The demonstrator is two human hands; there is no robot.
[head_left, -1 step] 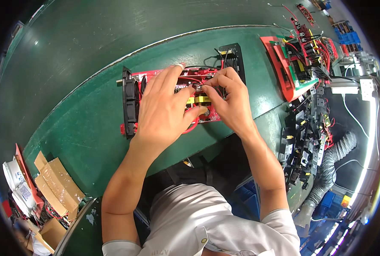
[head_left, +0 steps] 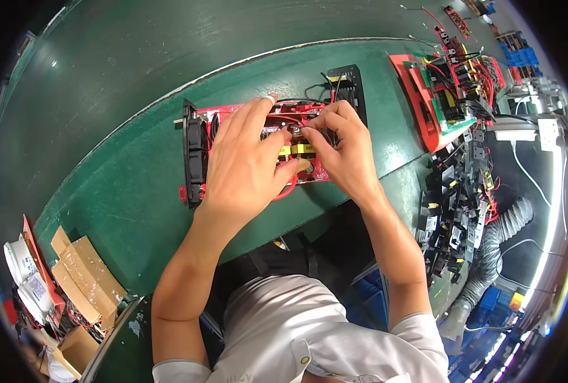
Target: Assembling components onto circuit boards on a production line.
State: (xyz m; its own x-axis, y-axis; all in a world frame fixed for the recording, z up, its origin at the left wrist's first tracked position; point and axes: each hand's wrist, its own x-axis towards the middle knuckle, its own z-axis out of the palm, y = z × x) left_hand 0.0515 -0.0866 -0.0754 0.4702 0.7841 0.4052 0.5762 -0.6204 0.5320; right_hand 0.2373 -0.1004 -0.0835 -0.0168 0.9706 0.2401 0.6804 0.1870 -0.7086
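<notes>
A red circuit board [head_left: 322, 173] with black end panels lies on the green table in front of me. Twin black fans [head_left: 196, 143] sit at its left end, and a slotted black panel [head_left: 353, 89] stands at its right. My left hand [head_left: 245, 156] spreads over the left half, its fingers apart and resting on the board. Its index fingertip and thumb are beside yellow-wrapped transformers [head_left: 303, 149]. My right hand [head_left: 344, 147] pinches thumb and index finger together above the middle of the board, by a red wire [head_left: 284, 117]. What lies between those fingertips is too small to make out.
More boards with red wires [head_left: 456, 57] are at the far right, beside a red tray [head_left: 418, 102]. Black parts [head_left: 450, 204] line the right side near a grey flexible duct [head_left: 488, 255]. Cardboard [head_left: 89, 271] and white tubs [head_left: 25, 265] are at the left.
</notes>
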